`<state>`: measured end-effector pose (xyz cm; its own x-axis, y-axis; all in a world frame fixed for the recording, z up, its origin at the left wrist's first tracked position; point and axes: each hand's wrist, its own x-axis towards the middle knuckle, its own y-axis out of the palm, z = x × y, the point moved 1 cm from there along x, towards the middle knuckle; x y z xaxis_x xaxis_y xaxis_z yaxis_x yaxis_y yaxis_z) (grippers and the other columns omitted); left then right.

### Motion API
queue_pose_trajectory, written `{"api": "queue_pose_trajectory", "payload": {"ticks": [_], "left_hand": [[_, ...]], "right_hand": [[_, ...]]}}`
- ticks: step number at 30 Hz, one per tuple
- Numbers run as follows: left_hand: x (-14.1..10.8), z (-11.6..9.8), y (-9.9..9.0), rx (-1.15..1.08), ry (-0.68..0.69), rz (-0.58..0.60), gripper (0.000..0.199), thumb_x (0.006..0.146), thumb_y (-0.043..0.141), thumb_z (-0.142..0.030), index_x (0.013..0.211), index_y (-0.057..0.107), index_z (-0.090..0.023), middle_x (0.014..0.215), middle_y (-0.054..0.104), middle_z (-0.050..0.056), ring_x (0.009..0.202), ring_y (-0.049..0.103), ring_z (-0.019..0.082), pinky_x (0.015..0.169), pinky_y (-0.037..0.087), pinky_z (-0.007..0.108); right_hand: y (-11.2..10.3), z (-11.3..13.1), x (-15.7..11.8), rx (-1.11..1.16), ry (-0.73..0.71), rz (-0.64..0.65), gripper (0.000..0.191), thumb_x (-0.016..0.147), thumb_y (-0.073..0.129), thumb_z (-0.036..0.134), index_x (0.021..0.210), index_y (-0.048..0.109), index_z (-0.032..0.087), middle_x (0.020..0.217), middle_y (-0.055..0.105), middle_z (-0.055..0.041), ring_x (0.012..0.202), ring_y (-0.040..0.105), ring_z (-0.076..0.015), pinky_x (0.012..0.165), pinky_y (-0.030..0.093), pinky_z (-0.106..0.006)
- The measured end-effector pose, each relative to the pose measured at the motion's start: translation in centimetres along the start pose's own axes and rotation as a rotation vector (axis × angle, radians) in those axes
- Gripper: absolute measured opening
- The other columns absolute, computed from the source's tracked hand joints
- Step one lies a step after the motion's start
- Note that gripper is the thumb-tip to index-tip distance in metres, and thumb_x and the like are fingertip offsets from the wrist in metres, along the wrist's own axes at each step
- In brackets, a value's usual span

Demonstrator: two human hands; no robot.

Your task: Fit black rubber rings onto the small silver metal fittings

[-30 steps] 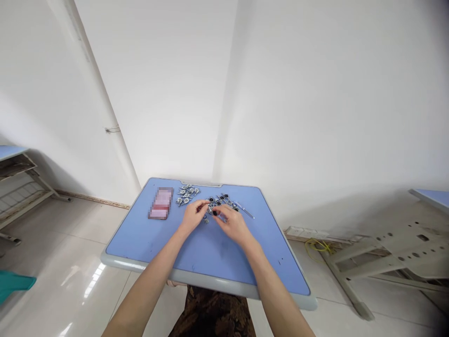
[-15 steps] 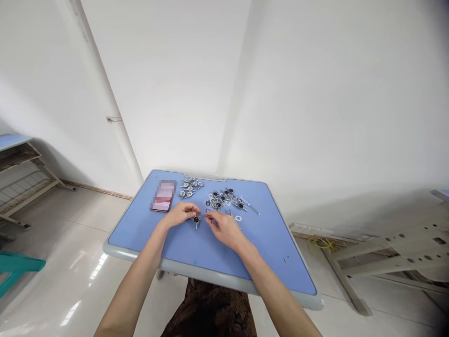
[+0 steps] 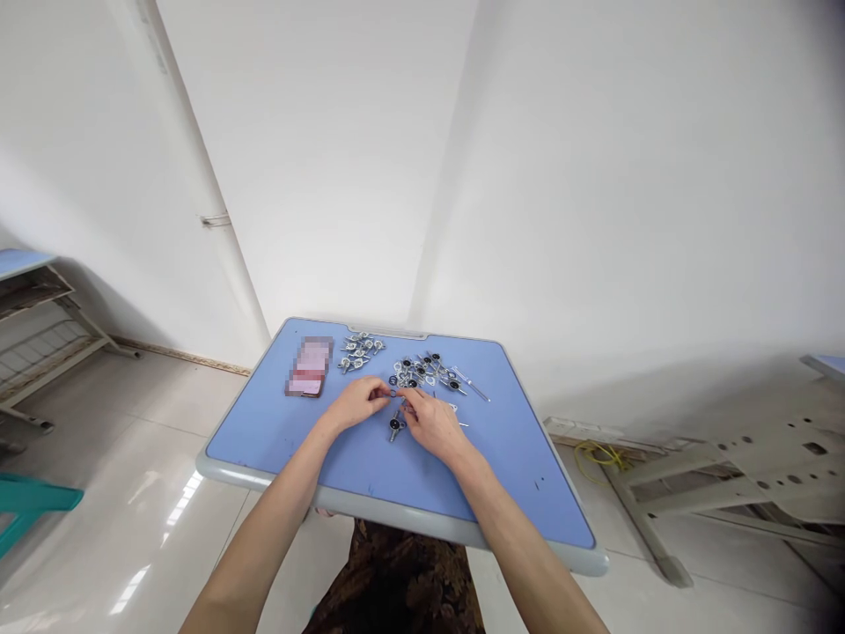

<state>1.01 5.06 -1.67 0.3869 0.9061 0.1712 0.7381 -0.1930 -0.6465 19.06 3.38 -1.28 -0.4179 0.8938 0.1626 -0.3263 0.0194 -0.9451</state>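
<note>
Blue tabletop holds a metal-parts pile just beyond the left hand and right hand, whose fingers nearly meet, seemingly pinching a tiny ring that could slip and roll away if their grip loosens.

Bright, diffuse light fills the scene, and the white wall is nearly washed out. A soft shadow is cast across the lower part of the right wall. Glare is seen as pale streaks on the glossy floor tiles. The top right corner of the frame is darkened, and straight edges are bowed by wide-angle distortion toward the borders. A flat rectangular item near the far left corner of the desktop is pixelated.
</note>
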Motion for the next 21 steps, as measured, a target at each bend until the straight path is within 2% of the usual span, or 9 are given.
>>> {"api": "queue_pose_trajectory", "payload": {"ticks": [3,6,9,12,16,21], "left_hand": [[-1.3,-1.0,0.1,0.141,-0.014,-0.001,0.027,0.083,0.058,-0.045,0.080,0.062,-0.018,0.078,0.063,0.003,0.070,0.056,0.018,0.070,0.042,0.030],[-2.3,-2.4,1.0,0.346,0.086,0.000,0.042,0.071,0.068,-0.058,0.080,0.061,-0.017,0.085,0.063,0.007,0.085,0.056,0.026,0.084,0.039,0.038],[-2.4,-3.2,1.9,0.403,0.134,0.051,0.032,0.077,0.067,-0.047,0.089,0.061,-0.018,0.091,0.062,0.007,0.091,0.055,0.026,0.086,0.038,0.039],[-2.1,-3.1,1.8,0.368,0.131,0.102,0.016,0.085,0.061,-0.030,0.097,0.063,-0.021,0.098,0.062,0.004,0.096,0.056,0.023,0.088,0.038,0.037],[-1.9,-2.5,1.2,0.286,0.108,0.117,0.023,0.085,0.055,-0.018,0.104,0.066,-0.024,0.104,0.061,0.003,0.101,0.056,0.022,0.093,0.038,0.038],[-1.9,-1.9,1.2,0.228,0.098,0.113,0.036,0.078,0.052,-0.010,0.107,0.068,-0.024,0.102,0.063,0.004,0.100,0.058,0.021,0.095,0.040,0.036]], "right_hand": [[-0.3,-0.1,-0.1,0.036,-0.001,-0.047,0.032,0.089,0.043,0.015,0.114,0.061,0.022,0.109,0.068,-0.0055,0.082,0.065,-0.0186,0.065,0.042,-0.026],[-0.6,-0.5,-0.1,0.087,0.041,-0.158,0.031,0.087,0.042,0.012,0.106,0.064,0.021,0.105,0.069,-0.0060,0.082,0.064,-0.0183,0.067,0.044,-0.026],[-1.0,-1.4,0.0,0.171,0.095,-0.321,0.029,0.085,0.042,0.012,0.101,0.065,0.020,0.100,0.070,-0.0057,0.080,0.064,-0.0178,0.069,0.046,-0.027],[-1.4,-2.6,0.0,0.255,0.127,-0.443,0.027,0.085,0.043,0.016,0.099,0.066,0.019,0.093,0.071,-0.0057,0.076,0.063,-0.0182,0.070,0.047,-0.029],[-2.0,-3.8,0.0,0.355,0.188,-0.511,0.027,0.085,0.043,0.024,0.095,0.067,0.018,0.083,0.070,-0.0057,0.070,0.061,-0.0184,0.065,0.046,-0.029],[-2.2,-4.2,0.0,0.419,0.260,-0.533,0.029,0.085,0.043,0.027,0.093,0.068,0.017,0.077,0.068,-0.0051,0.065,0.058,-0.0171,0.060,0.043,-0.028]]}}
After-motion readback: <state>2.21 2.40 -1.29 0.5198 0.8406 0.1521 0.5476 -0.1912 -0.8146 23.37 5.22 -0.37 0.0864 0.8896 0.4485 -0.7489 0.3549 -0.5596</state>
